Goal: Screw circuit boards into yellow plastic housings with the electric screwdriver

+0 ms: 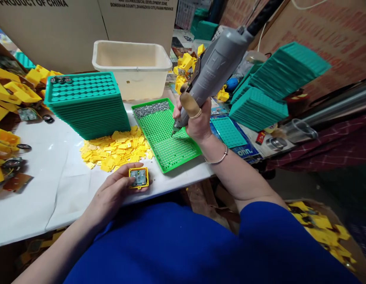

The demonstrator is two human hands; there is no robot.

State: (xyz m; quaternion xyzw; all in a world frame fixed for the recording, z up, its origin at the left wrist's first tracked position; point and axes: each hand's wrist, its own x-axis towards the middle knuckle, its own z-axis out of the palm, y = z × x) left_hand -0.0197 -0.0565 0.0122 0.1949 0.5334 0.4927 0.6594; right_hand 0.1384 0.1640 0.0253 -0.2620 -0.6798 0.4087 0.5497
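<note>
Near the table's front edge, my left hand (pixel 120 181) holds a small yellow plastic case (pixel 138 187) with a circuit board (pixel 138 177) inside, its open side facing up. My right hand (pixel 200 118) is wrapped round a grey electric screwdriver (pixel 220 59), which tilts with its bit pointing down. The bit tip is over the perforated green tray (pixel 162 148); whether it touches the tray I cannot tell. Small metal screws (pixel 151 109) are heaped at the tray's far end. A pile of flat yellow plastic pieces (pixel 117 150) lies just beyond my left hand.
A tall stack of teal trays (pixel 88 114) stands behind the yellow pile, next to a white plastic bin (pixel 135 81). More teal trays (pixel 259 106) lean at the right. Yellow housings (pixel 15 92) crowd the left side. The screwdriver's dark cable (pixel 264 17) runs up at the top.
</note>
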